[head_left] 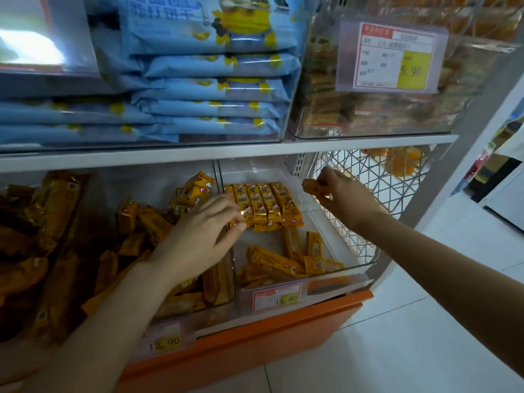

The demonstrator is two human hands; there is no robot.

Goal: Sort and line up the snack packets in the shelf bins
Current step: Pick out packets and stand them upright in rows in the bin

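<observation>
Nearest you, one price tag (pixel 167 341) reads 12.90 and the next tag (pixel 283 299) ends in .80. Loose yellow packets (pixel 278 262) lie below your left hand (pixel 198 236). Its fingers rest on the left end of the lined-up row (pixel 263 205), but you cannot tell if they pinch. To the right of that, your right hand (pixel 340 191) pinches one packet (pixel 314 188). The far tag (pixel 411 70) reads 9.90.

Just the arms are showing here. The bare left hand (pixel 198 236) and bare right hand (pixel 340 194) are each sitting on an uncovered forearm, the left forearm (pixel 113 307) and right forearm (pixel 425 245) both running bare to the frame edge. Nails are looking too blurry to judge.
</observation>
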